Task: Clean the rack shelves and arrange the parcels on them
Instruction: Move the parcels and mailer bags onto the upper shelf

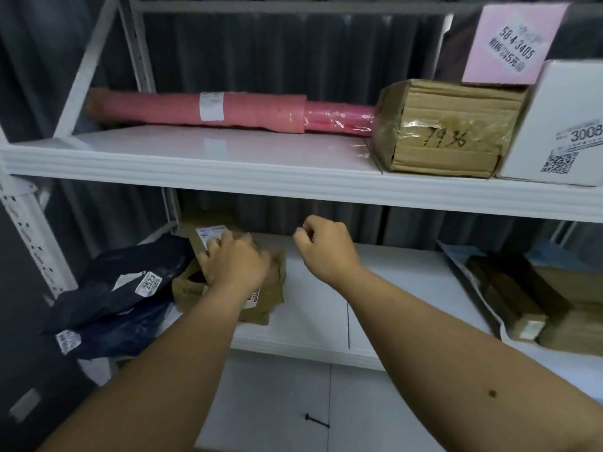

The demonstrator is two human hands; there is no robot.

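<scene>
My left hand rests on top of a brown cardboard parcel at the left of the lower shelf, fingers spread over it near its white label. My right hand hovers above the bare middle of that shelf, fingers loosely curled and holding nothing. Two dark blue plastic mail bags lie left of the brown parcel. On the upper shelf lie a long pink roll, a taped brown box, a white box and a pink box.
Flat brown parcels on white wrapping fill the lower shelf's right end. The white rack upright stands at the left. Dark corrugated wall sits behind the rack. A small black screw lies on the tiled floor below.
</scene>
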